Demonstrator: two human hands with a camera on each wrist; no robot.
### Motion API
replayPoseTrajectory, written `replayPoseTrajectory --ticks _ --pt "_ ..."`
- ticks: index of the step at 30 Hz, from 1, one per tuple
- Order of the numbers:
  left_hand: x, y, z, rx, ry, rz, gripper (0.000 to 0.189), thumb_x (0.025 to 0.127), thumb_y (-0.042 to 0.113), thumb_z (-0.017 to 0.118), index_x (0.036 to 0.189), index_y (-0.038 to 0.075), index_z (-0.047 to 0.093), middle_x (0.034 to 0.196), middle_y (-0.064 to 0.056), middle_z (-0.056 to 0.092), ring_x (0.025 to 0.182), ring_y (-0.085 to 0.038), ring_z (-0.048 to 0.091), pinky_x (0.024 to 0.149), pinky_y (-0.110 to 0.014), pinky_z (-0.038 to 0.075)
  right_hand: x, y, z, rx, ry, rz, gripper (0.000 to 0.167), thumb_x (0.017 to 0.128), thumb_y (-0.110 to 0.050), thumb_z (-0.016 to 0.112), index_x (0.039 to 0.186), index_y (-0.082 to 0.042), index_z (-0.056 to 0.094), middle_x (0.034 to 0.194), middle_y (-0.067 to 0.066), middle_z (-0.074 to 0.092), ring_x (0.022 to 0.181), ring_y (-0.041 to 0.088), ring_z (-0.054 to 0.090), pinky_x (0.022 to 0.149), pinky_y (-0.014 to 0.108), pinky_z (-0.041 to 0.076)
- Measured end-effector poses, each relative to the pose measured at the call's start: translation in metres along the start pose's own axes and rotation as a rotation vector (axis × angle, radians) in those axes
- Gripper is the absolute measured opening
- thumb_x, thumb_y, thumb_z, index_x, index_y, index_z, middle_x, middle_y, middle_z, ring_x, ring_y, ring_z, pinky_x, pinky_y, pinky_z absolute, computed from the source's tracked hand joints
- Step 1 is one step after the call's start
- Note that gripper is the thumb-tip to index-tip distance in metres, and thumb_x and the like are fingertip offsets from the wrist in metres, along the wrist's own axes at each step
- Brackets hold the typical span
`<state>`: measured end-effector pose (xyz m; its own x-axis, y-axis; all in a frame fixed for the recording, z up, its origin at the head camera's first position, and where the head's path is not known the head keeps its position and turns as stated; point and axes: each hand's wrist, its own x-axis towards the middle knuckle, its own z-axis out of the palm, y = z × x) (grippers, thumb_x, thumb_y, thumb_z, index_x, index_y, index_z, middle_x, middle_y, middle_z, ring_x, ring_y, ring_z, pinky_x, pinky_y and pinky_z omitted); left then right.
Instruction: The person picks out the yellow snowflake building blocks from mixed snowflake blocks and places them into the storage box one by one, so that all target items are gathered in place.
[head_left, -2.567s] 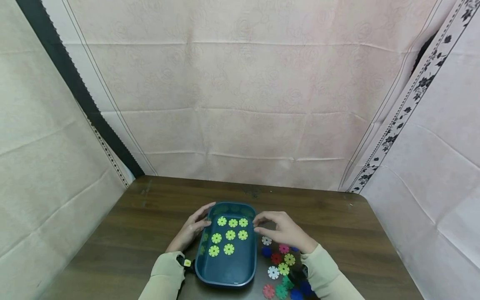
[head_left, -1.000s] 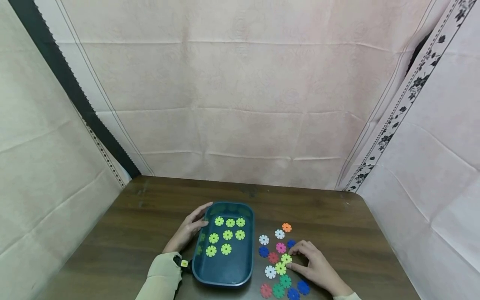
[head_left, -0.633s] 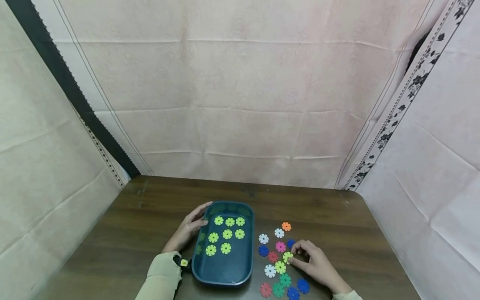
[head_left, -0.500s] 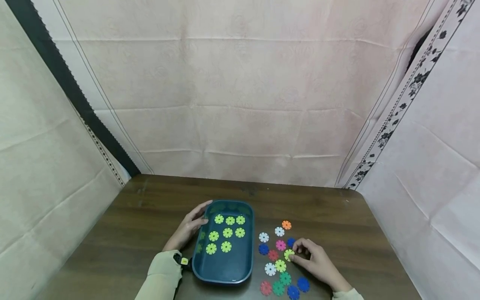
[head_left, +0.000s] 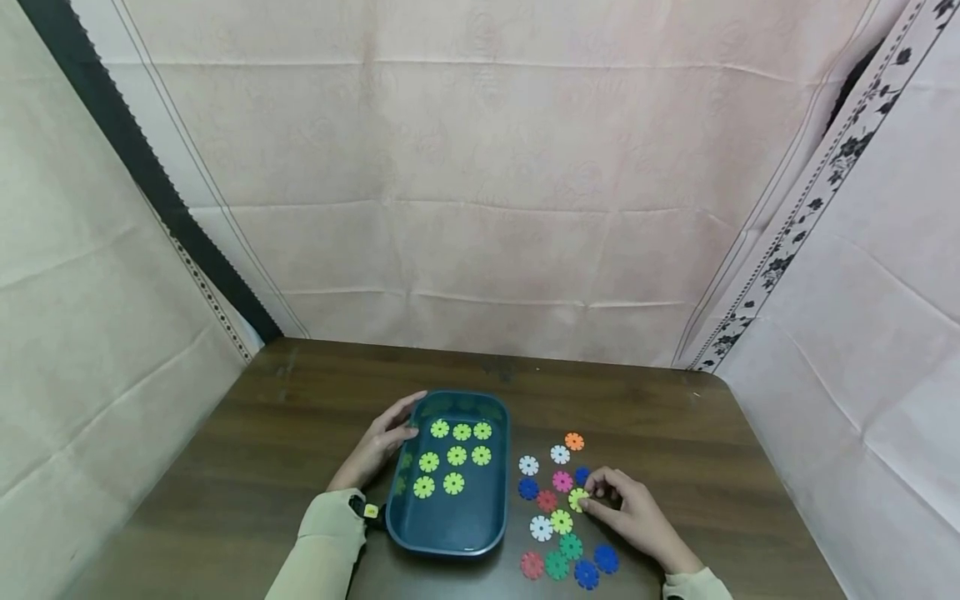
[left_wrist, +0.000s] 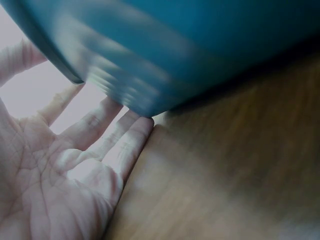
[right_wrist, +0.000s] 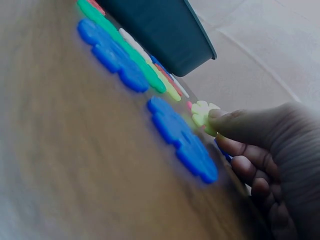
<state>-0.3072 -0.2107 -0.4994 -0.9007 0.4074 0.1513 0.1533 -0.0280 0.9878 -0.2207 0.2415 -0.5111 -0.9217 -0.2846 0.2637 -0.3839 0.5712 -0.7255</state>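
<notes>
My left hand (head_left: 381, 446) holds the dark blue tray (head_left: 450, 533) at its far left corner, thumb at the rim and fingers against the outer wall. In the left wrist view, fingers (left_wrist: 125, 145) reach along the tray's underside edge. Inside the tray lie several yellow-green notched discs, shaped like flowers, in rough rows. Right of the tray, my right hand (head_left: 630, 512) pinches another yellow-green flower-shaped disc (right_wrist: 202, 114) between thumb and forefinger, tilted up in the right wrist view. Close by it lies a second yellow-green disc (head_left: 561, 522).
Loose discs are scattered on the wooden table (head_left: 300, 467) right of the tray: orange (head_left: 574, 442), pink (head_left: 562, 482), white (head_left: 541, 527), green (head_left: 557, 565), red (head_left: 532, 565) and blue (head_left: 587, 574). A pale patterned cloth (head_left: 487, 208) hangs behind the table.
My right hand has gone from the tray's right rim to the loose discs, pinched a yellow-green one and drawn it slightly right. My left hand stays on the tray.
</notes>
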Motion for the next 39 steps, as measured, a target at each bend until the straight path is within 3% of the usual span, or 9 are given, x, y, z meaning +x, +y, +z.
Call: replayPoseTrajectory --ticks 14,22,32,39 --pt "-0.0006 -0.0022 0.0003 0.024 0.013 -0.021 0.058 0.101 0.008 0.052 0.155 0.023 0.039 0.156 -0.01 0.039 0.133 -0.039 0.045 0.1 -0.043 0.045 -0.0023 0.0027 0.0013 0.004 -0.004 -0.009 0.019 0.088 -0.029 0.078 0.103 -0.028 0.067 0.085 -0.013 0.061 0.075 0.007 0.055 0.065 0.026 0.046" --pt "-0.0013 0.0004 0.0018 0.014 0.03 -0.053 0.057 0.101 0.009 0.053 0.153 0.03 0.042 0.155 -0.004 0.041 0.135 -0.034 0.045 0.103 -0.044 0.042 -0.0037 0.0031 0.0019 0.027 -0.013 -0.044 0.012 0.09 -0.029 0.076 0.098 -0.03 0.068 0.083 -0.011 0.06 0.073 0.008 0.053 0.063 0.026 0.046" --pt "-0.001 -0.0016 -0.0006 -0.003 -0.001 -0.011 0.057 0.101 0.007 0.052 0.156 0.02 0.038 0.153 -0.018 0.04 0.129 -0.043 0.048 0.098 -0.041 0.048 -0.0023 -0.0025 0.0032 0.08 0.012 -0.056 0.009 0.091 -0.024 0.075 0.095 -0.028 0.069 0.083 -0.011 0.063 0.072 0.009 0.055 0.062 0.026 0.046" --pt "0.0007 -0.0038 -0.0004 0.018 -0.008 0.008 0.057 0.102 0.007 0.052 0.156 0.019 0.038 0.153 -0.019 0.04 0.129 -0.044 0.048 0.099 -0.045 0.047 -0.0001 -0.0009 0.0012 0.11 -0.018 -0.002 0.005 0.094 -0.027 0.072 0.098 -0.027 0.069 0.083 -0.01 0.066 0.067 0.009 0.056 0.059 0.027 0.047"
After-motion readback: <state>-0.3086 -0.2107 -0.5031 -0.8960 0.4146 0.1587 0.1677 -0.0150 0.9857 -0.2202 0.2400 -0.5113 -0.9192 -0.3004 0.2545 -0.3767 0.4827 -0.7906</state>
